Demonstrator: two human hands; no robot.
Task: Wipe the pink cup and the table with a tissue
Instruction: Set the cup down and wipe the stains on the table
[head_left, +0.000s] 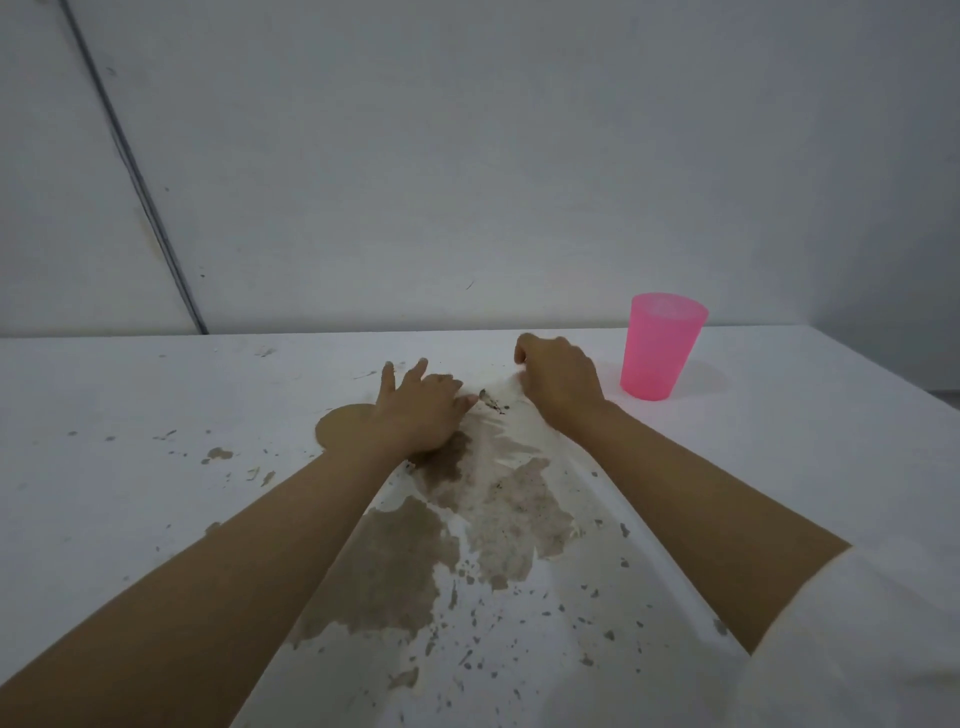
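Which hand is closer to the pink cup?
The right hand, curled into a loose fist, sits just beside the pink cup. The left hand lies flat, farther away.

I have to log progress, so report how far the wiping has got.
Done: nothing clearly; the pink cup stands upright, apart from both hands. In hand: the left hand presses flat and the right hand grips a soaked tissue spread over the spill. Left: brown puddles and splatter across the table.

White table (130, 395): brown spill (395, 561) with splatter across centre, wet tissue (511, 467) spread over it, pink cup (661, 345) upright at far right.
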